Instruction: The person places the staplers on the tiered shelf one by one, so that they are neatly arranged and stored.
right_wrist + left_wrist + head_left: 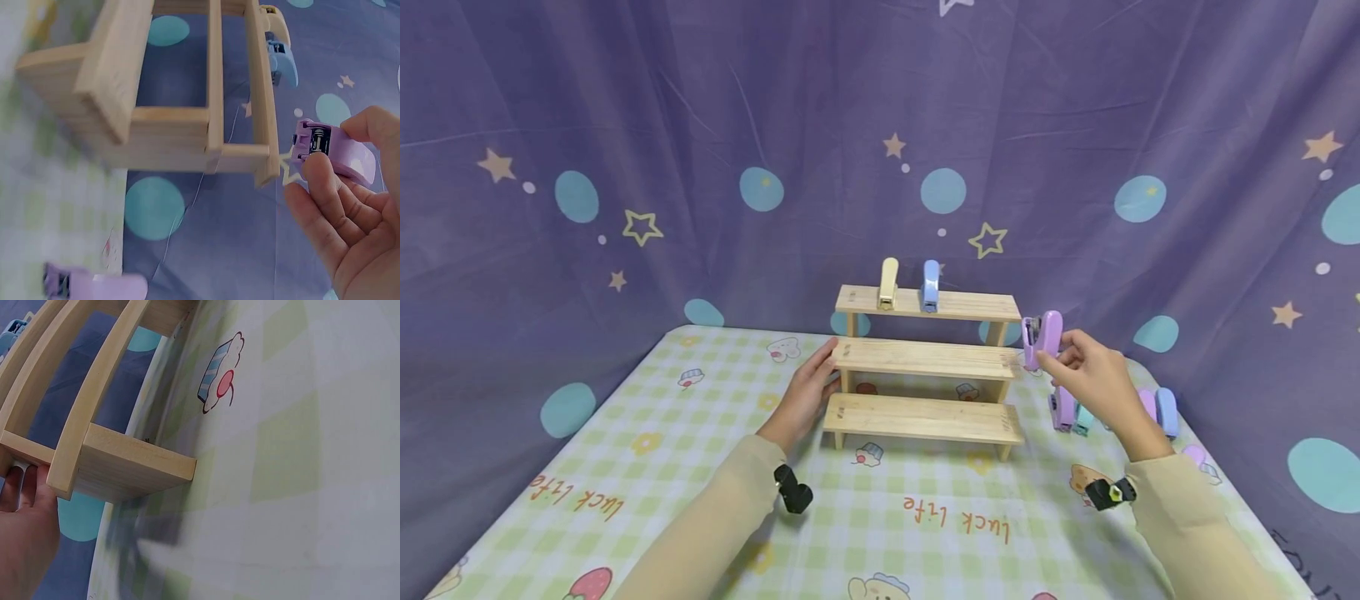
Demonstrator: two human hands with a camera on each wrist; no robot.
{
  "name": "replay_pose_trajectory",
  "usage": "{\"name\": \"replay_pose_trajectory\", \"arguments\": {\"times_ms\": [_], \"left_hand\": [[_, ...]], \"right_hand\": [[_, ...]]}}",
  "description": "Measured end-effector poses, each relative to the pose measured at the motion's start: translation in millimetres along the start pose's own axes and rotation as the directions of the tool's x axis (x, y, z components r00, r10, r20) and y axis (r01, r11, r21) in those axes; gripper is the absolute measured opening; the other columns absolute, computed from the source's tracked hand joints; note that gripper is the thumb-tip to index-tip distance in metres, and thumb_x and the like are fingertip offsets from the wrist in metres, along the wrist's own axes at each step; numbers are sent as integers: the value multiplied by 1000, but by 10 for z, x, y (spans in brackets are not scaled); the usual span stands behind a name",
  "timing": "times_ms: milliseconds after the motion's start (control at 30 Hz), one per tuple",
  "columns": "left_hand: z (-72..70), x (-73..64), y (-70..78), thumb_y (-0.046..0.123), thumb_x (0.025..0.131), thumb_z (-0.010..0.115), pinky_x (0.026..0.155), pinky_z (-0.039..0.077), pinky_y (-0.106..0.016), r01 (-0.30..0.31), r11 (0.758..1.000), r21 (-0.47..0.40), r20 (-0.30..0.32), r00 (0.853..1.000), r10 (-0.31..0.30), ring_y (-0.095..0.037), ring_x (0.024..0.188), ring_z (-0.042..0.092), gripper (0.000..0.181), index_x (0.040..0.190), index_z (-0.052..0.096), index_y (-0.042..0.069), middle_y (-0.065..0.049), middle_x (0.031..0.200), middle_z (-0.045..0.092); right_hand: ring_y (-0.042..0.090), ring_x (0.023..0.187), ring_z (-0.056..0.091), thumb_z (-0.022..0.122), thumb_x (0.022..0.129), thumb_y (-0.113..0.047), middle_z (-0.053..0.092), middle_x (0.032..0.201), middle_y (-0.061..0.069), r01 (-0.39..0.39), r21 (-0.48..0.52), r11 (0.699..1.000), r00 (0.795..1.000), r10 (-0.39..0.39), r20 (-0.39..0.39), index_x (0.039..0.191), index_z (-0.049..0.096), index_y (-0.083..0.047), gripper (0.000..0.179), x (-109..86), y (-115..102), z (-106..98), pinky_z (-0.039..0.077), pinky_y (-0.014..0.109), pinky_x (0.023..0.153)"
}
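Note:
A three-tier wooden shelf [925,357] stands on the table. My left hand [806,392] rests against its left end by the middle board, fingertips touching the wood [28,447]; its thumb is hard to make out. My right hand [1093,375] pinches a purple stapler [1049,333] between thumb and fingers, held in the air just off the shelf's right end, near top and middle board height. On the top board a yellow stapler [888,283] and a blue stapler [931,285] stand side by side, apart. The right wrist view shows the held stapler's metal spring [320,140].
Several more staplers sit on the table right of the shelf, including a purple one [1062,408], a teal one [1082,419] and a blue one [1167,412], partly behind my right forearm. A checked cloth [700,467] covers the table. A purple patterned curtain [820,100] hangs behind.

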State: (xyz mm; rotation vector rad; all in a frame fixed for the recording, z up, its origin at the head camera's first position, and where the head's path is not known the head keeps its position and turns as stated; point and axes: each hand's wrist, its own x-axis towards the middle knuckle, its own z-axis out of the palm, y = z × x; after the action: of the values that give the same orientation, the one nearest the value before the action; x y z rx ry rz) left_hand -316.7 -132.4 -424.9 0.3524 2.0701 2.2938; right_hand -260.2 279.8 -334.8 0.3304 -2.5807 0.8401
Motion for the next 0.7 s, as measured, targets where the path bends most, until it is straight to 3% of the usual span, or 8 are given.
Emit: {"name": "replay_pose_trajectory", "arguments": {"times_ms": [367,700], "left_hand": [[-5,-18,24,23,111,37,118,33,-40,-4,1000,3,-7,1000,4,-29,146,30,53,161,22,13,-7,164,20],[10,-15,20,21,111,37,118,33,-42,-14,1000,-9,-1,1000,14,-30,145,32,52,160,23,11,-9,163,22]], "right_hand": [[21,71,69,64,96,-48,72,82,5,-6,53,999,999,4,44,123,61,3,58,520,-286,175,55,39,67],[23,73,72,65,94,-49,73,90,10,-74,88,993,991,64,117,114,64,-3,50,902,-333,307,57,43,73]]}}
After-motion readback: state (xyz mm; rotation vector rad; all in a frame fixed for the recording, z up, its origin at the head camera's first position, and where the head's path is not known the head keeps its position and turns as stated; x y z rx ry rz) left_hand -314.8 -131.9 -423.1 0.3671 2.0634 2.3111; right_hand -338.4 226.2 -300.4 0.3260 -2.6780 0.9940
